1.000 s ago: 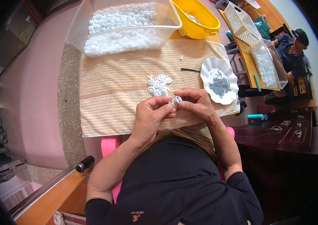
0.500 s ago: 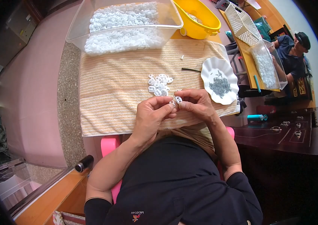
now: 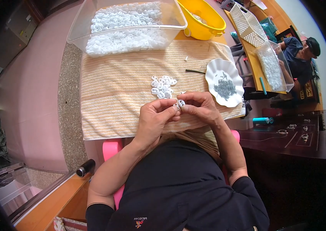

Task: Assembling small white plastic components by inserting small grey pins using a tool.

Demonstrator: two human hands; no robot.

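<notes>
Close together over the towel's near edge, my hands pinch small white plastic pieces. My left hand (image 3: pixel 157 117) is closed, thumb against forefinger, on one piece at its fingertips. My right hand (image 3: pixel 200 109) grips a small white plastic piece (image 3: pixel 181 103) with holes in it, touching or right beside what the left holds. Whether the two are joined I cannot tell. Just beyond my fingers lies a pile of white plastic pieces (image 3: pixel 162 87), oval and holed. To the right, a white scalloped plate (image 3: pixel 236 77) bears many tiny grey pins (image 3: pixel 225 87).
A striped towel (image 3: pixel 113 96) covers the table. At its back stand a clear bin (image 3: pixel 126 38) of white pieces and a yellow tub (image 3: pixel 209 34). A thin dark stick (image 3: pixel 195 71) lies by the plate. Far right, another person (image 3: pixel 301 57) sits by a clear bin (image 3: pixel 272 69).
My hands stay almost in place, with the piece in my right fingers slightly turned. At the far right, the other person's head has tilted down a little.
</notes>
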